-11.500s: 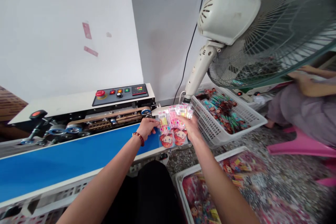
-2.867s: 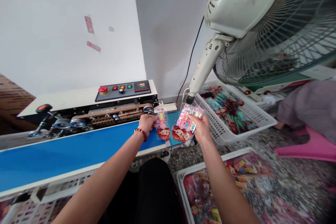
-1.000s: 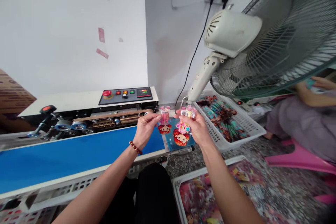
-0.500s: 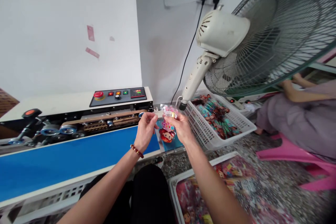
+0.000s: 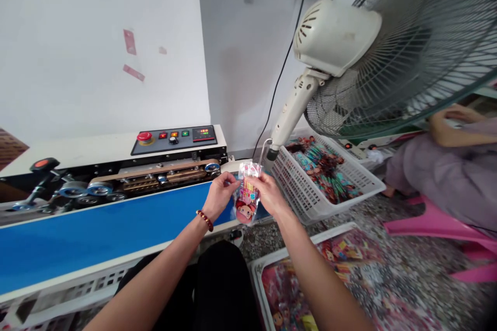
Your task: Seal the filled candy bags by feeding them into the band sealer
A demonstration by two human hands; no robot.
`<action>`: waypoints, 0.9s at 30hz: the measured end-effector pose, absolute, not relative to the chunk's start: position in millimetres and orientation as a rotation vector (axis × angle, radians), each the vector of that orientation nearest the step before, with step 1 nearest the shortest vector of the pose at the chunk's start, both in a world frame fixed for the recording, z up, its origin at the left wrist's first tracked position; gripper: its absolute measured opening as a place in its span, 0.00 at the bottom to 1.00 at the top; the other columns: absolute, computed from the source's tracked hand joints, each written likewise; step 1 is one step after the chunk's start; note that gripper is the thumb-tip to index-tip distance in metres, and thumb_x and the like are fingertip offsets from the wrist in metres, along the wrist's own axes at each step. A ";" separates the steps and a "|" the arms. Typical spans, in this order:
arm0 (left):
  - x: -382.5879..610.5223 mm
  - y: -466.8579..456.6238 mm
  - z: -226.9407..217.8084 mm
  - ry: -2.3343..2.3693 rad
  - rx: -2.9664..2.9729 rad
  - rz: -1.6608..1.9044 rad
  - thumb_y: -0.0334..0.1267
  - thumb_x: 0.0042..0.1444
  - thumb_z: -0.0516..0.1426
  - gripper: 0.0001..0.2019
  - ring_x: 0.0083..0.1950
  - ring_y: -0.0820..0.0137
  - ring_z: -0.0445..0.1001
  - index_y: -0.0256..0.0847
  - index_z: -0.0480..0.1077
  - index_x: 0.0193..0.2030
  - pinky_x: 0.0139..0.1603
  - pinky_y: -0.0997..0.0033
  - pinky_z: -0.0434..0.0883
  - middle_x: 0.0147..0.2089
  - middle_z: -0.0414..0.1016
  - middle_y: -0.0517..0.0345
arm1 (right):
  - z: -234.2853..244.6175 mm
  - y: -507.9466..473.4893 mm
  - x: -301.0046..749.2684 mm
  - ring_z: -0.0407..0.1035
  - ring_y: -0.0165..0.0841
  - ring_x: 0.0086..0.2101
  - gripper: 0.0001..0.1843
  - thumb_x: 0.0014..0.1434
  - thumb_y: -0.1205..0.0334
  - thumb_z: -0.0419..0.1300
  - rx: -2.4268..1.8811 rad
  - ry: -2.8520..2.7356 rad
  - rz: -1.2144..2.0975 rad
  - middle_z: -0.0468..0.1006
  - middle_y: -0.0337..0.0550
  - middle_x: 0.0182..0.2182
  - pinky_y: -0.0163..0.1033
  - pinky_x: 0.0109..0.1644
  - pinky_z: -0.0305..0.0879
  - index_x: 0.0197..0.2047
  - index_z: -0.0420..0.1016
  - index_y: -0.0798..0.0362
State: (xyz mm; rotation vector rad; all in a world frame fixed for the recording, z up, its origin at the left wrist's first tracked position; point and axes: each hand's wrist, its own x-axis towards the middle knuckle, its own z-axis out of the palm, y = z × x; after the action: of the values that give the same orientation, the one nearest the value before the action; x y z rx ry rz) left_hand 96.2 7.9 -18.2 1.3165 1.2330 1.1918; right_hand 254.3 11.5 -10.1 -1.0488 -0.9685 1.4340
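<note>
A small printed plastic packet with a cartoon face and a clear, shiny upper end is held up in front of me, past the right end of the blue conveyor belt. My right hand is closed on the packet's right side, thumb across its front. At its left edge, the fingers of my left hand are pinched together on the plastic; a beaded bracelet circles that wrist. Part of the packet's right side is hidden behind my right thumb.
Behind the belt stands a sealing machine with buttons and rollers. A white basket of packets and another packet-filled crate lie to my right. A fan leans overhead. A person sits beyond, near a pink stool.
My left hand has moved right and taken the packet's left edge. The packet has turned and now shows more of its clear upper end. The view has shifted slightly.
</note>
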 end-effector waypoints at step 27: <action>72.7 41.4 -19.1 1.710 0.998 0.908 0.33 0.53 0.62 0.05 0.19 0.77 0.67 0.36 0.77 0.27 0.22 0.77 0.60 0.30 0.81 0.53 | -23.4 14.4 276.9 0.70 0.33 0.26 0.18 0.39 0.53 0.75 -1.171 -0.940 1.294 0.79 0.36 0.26 0.39 0.34 0.65 0.34 0.81 0.49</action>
State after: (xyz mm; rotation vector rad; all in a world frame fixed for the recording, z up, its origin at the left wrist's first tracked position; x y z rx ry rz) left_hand 72.7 41.4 -19.1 0.9983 1.7104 0.9077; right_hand 276.9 14.4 -23.4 -1.1711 -0.9397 1.2935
